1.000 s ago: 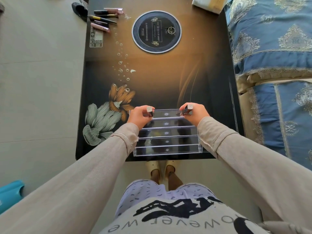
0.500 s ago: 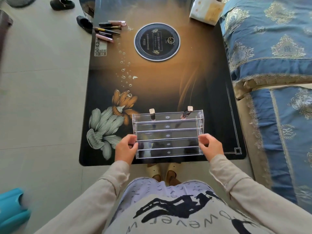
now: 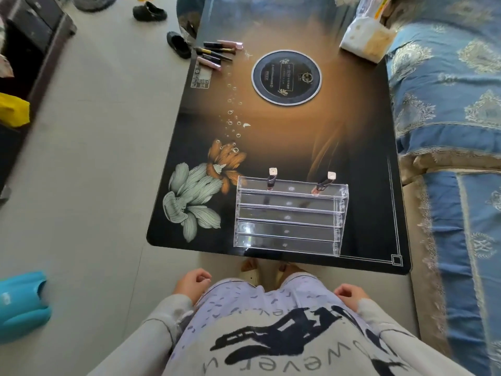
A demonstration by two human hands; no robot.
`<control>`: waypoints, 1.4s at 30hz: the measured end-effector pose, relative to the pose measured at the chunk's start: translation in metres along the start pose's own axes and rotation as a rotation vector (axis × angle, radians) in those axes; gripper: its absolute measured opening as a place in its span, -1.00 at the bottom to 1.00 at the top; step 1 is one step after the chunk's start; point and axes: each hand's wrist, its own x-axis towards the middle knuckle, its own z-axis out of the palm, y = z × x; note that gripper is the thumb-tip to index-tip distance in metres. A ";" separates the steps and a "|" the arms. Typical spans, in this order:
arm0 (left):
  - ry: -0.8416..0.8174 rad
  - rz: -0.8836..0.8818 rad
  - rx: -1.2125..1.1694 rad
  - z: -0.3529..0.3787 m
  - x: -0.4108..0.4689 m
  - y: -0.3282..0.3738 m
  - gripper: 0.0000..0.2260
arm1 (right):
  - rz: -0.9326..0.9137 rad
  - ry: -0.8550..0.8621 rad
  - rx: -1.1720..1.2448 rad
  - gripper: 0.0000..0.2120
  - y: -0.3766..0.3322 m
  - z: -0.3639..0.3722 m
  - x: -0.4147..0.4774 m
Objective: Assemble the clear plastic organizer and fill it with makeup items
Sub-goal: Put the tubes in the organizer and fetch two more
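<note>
The clear tiered plastic organizer [image 3: 287,217] stands at the near edge of the dark table [image 3: 298,137]. Its back row holds two makeup tubes, one at the left [image 3: 271,178] and one leaning at the right [image 3: 324,182]. The lower rows look empty. Several more makeup sticks [image 3: 217,54] lie at the table's far left corner. My left hand [image 3: 191,284] and my right hand [image 3: 349,294] are down at my sides below the table edge, fingers loosely curled and holding nothing.
A round black disc [image 3: 286,77] is set into the table's far middle. A tissue pack [image 3: 366,36] sits at the far right corner. A blue patterned sofa [image 3: 447,131] borders the right side. Black slippers [image 3: 177,44] and a blue object [image 3: 21,305] lie on the floor at left.
Both hands let go of the tubes in the back row, slid to the organizer's front sides, then dropped to my sides. The view pulled back from the table.
</note>
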 end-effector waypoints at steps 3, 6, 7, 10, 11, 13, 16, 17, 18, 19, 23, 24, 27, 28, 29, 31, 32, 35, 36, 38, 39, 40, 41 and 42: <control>0.108 -0.021 -0.128 -0.005 0.003 0.001 -0.82 | -0.073 -0.059 -0.060 -0.71 -0.010 -0.009 0.003; 0.210 -0.046 -0.271 0.000 -0.004 -0.004 -0.82 | -0.121 -0.155 -0.207 -0.71 -0.025 -0.019 0.011; 0.239 -0.061 -0.321 0.005 -0.010 -0.009 -0.82 | -0.139 -0.180 -0.282 -0.71 -0.029 -0.022 0.014; 0.298 -0.136 -0.483 0.034 -0.036 -0.028 -0.82 | -0.229 -0.204 -0.486 -0.77 -0.045 -0.028 0.024; 0.303 -0.166 -0.538 0.047 -0.047 -0.035 -0.82 | -0.260 -0.215 -0.549 -0.84 -0.049 -0.029 0.026; 0.305 -0.233 -0.641 0.079 -0.068 -0.053 -0.85 | -0.319 -0.257 -0.677 -0.92 -0.058 -0.026 0.028; 0.318 -0.359 -0.774 0.131 -0.098 -0.078 -0.84 | -0.409 -0.323 -0.835 -0.88 -0.071 -0.014 0.030; 0.330 -0.413 -0.819 0.148 -0.108 -0.085 -0.82 | -0.433 -0.345 -0.860 -0.83 -0.076 -0.008 0.029; 0.342 -0.471 -0.861 0.164 -0.118 -0.090 -0.81 | -0.454 -0.367 -0.870 -0.77 -0.080 -0.002 0.028; 0.350 -0.526 -0.902 0.178 -0.127 -0.095 -0.82 | -0.481 -0.387 -0.872 -0.73 -0.087 0.006 0.026; 0.336 -0.633 -0.976 0.224 -0.158 -0.108 -0.80 | -0.610 -0.453 -0.873 -0.78 -0.117 0.048 0.006; 0.331 -0.643 -0.983 0.232 -0.164 -0.110 -0.79 | -0.634 -0.465 -0.880 -0.78 -0.124 0.060 -0.002; 0.347 -0.678 -1.048 0.247 -0.173 -0.118 -0.77 | -0.683 -0.446 -0.954 -0.71 -0.140 0.094 -0.017; 0.363 -0.694 -1.067 0.248 -0.175 -0.121 -0.77 | -0.685 -0.424 -0.995 -0.71 -0.143 0.104 -0.021; 0.378 -0.707 -1.096 0.248 -0.176 -0.125 -0.77 | -0.675 -0.402 -1.032 -0.72 -0.146 0.113 -0.024; 0.384 -0.724 -1.163 0.243 -0.176 -0.135 -0.77 | -0.654 -0.367 -1.094 -0.77 -0.151 0.130 -0.028; 0.378 -0.734 -1.186 0.237 -0.175 -0.141 -0.77 | -0.646 -0.352 -1.122 -0.78 -0.153 0.138 -0.030; 0.362 -0.745 -1.208 0.211 -0.173 -0.168 -0.79 | -0.627 -0.316 -1.200 -0.78 -0.158 0.163 -0.034; 0.361 -0.730 -1.197 0.199 -0.173 -0.180 -0.80 | -0.621 -0.301 -1.210 -0.80 -0.159 0.172 -0.035; 0.371 -0.706 -1.176 0.172 -0.174 -0.206 -0.87 | -0.587 -0.279 -1.177 -0.83 -0.162 0.188 -0.037; 0.382 -0.702 -1.171 0.157 -0.174 -0.221 -0.89 | -0.568 -0.272 -1.153 -0.84 -0.163 0.196 -0.039; 0.398 -0.695 -1.166 0.141 -0.173 -0.236 -0.88 | -0.544 -0.262 -1.135 -0.83 -0.164 0.203 -0.040; 0.415 -0.684 -1.160 0.125 -0.172 -0.250 -0.83 | -0.521 -0.250 -1.111 -0.80 -0.163 0.210 -0.040; 0.433 -0.672 -1.158 0.108 -0.170 -0.264 -0.80 | -0.499 -0.236 -1.084 -0.78 -0.162 0.216 -0.041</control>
